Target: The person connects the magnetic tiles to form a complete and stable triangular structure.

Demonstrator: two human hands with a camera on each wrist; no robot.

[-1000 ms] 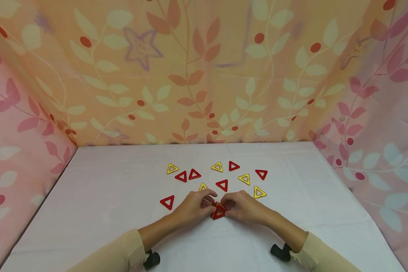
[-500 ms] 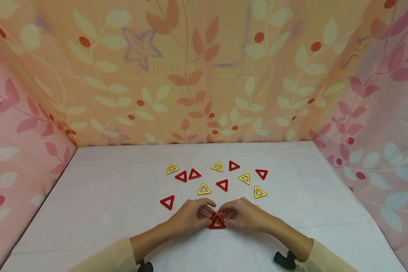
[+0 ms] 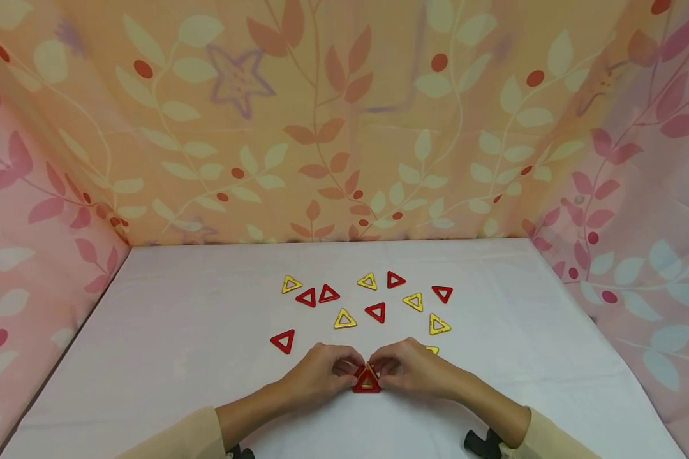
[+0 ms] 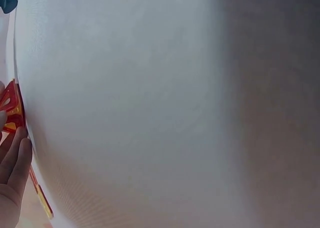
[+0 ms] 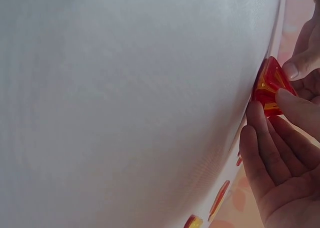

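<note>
Between the two hands stands a small pyramid of triangular tiles [image 3: 367, 382], red at the front with yellow showing inside and at the edges. My left hand [image 3: 326, 371] pinches its left side with thumb and fingertips. On the opposite side, my right hand [image 3: 406, 368] holds it the same way. In the right wrist view the pyramid [image 5: 265, 90] is upright close to the white cloth, the right thumb on one face. The left wrist view catches just part of the pyramid [image 4: 16, 110] at its left edge. Its far faces are hidden.
Several loose flat triangle tiles lie beyond the hands, among them a red tile [image 3: 283, 341] left, a yellow tile [image 3: 344, 319] and a red tile [image 3: 376, 312]. A yellow tile [image 3: 432, 349] is partly behind the right hand. Patterned curtains [image 3: 344, 159] border the white table [image 3: 178, 357].
Both hands have drawn the pyramid nearer to the person and turned its red face to the front. A yellow tile behind the left hand and one behind the right have come into view.
</note>
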